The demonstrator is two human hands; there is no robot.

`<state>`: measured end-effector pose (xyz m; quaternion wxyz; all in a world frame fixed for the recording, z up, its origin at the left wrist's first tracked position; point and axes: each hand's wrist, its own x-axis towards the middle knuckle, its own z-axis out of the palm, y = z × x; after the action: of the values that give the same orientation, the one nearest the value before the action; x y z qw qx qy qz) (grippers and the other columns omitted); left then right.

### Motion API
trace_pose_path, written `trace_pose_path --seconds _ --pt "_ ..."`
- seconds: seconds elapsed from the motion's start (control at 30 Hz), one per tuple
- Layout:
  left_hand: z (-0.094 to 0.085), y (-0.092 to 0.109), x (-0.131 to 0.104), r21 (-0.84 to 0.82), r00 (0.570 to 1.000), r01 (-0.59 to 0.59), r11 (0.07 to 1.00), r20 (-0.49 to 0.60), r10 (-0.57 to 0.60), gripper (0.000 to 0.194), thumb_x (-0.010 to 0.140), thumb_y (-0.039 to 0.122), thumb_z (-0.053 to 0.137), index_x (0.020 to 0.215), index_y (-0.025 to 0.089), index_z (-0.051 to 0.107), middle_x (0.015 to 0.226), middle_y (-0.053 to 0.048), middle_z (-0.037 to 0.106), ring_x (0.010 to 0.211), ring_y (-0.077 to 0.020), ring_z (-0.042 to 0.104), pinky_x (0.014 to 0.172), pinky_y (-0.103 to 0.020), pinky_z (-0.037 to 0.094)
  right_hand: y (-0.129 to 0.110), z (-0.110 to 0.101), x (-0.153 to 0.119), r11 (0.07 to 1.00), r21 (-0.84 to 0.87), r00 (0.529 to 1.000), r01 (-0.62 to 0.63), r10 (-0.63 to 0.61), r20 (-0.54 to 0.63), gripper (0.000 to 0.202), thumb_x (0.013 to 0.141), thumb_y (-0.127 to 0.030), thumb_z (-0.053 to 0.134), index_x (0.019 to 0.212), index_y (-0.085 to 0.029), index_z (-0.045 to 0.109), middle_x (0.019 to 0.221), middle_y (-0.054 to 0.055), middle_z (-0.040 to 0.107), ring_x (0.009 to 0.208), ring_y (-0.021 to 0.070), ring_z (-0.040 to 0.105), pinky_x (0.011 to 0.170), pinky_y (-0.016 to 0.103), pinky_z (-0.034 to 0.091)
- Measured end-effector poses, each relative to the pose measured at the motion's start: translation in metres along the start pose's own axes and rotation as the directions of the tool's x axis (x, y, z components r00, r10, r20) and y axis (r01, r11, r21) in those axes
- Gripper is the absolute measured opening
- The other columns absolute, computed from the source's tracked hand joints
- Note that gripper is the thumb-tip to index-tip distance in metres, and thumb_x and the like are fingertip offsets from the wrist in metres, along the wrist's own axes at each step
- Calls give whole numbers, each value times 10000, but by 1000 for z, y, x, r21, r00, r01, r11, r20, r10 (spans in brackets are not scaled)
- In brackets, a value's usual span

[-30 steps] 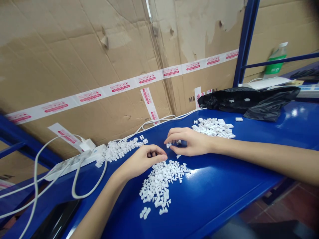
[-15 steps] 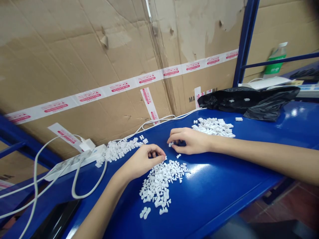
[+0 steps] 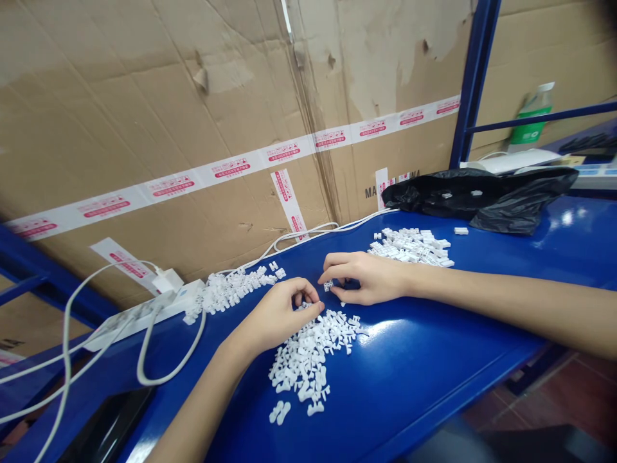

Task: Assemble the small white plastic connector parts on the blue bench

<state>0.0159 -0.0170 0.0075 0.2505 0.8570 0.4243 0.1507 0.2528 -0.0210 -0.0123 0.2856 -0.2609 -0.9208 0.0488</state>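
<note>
With my right hand (image 3: pixel 364 278) I pinch a small, square-edged white block (image 3: pixel 328 285) between thumb and fingers, beside my left hand (image 3: pixel 284 308). Its fingers curl, thumb near forefinger; I cannot tell whether they grip anything. Below spreads a loose heap of bone-shaped white bits (image 3: pixel 306 357) on the glossy blue table (image 3: pixel 409 360). A crinkled black plastic bag (image 3: pixel 520 199) slumps behind.
</note>
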Motion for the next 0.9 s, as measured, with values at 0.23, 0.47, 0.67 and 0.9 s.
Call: trace_pose_path --seconds 0.23,0.47,0.67,0.9 --pt "0 1 2 -67 1000 -13 998 -26 11 265 910 425 588 851 191 699 739 -9 626 679 -155 502 631 -290 371 1 0 -1 1000 -3 1000 6 -6 5 256 930 -188 572 1144 -126 699 1075 94 640 787 141 616 732 281 520" --pt "1 3 0 -56 999 24 998 -25 -25 461 733 563 796 1041 225 737 896 -24 676 800 -196 549 698 -305 401 1 0 0 1000 4 1000 19 -19 4 228 917 -168 569 1105 -141 696 1037 78 631 753 129 593 688 261 502" --pt "1 3 1 -75 1000 -15 997 -14 14 241 816 447 735 904 230 790 834 -22 703 774 -191 553 709 -313 411 1 0 0 1000 -5 1000 18 -18 12 246 924 -177 572 1137 -131 685 1050 86 634 742 129 589 693 273 505" --pt "1 3 2 -55 998 -52 997 -24 50 137 818 318 691 796 213 775 813 -17 711 750 -176 547 696 -304 405 2 1 0 1000 -14 1000 22 -21 1 250 930 -193 574 1145 -136 688 1073 90 647 751 130 604 710 275 513"
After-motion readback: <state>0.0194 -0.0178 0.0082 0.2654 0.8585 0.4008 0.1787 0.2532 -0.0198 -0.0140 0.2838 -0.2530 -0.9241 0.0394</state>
